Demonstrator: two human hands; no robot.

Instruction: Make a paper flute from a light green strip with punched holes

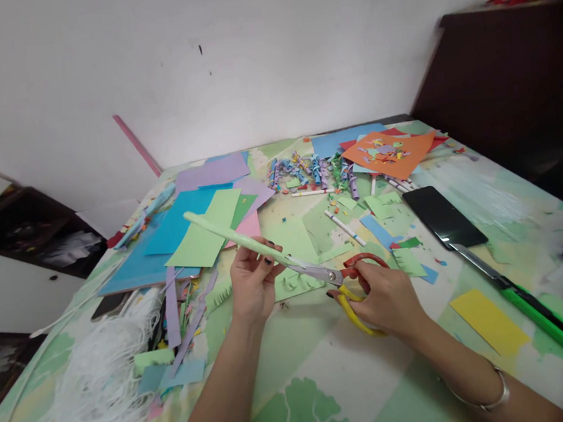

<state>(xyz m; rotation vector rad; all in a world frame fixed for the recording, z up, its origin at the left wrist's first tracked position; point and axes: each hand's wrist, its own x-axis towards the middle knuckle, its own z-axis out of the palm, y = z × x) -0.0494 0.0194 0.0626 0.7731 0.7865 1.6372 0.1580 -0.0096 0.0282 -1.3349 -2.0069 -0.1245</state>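
Observation:
My left hand (254, 274) pinches a long, narrow light green paper strip (228, 233), which slants up to the left above the table. In my right hand (386, 297) is a pair of scissors (325, 272) with one red and one yellow handle. The blades point left and meet the lower right end of the strip, close to my left fingertips. Whether the blades are parted there I cannot tell. Under my hands lie light green paper pieces (292, 240), some with small cuts along an edge.
Colored sheets (172, 219) lie at the left, behind a heap of white string (98, 384). Curled paper rolls (317, 170) and an orange sheet (386, 156) with scraps are at the back. On the right are a black phone (443, 216), a green-handled knife (528, 309) and a yellow paper piece (489, 321).

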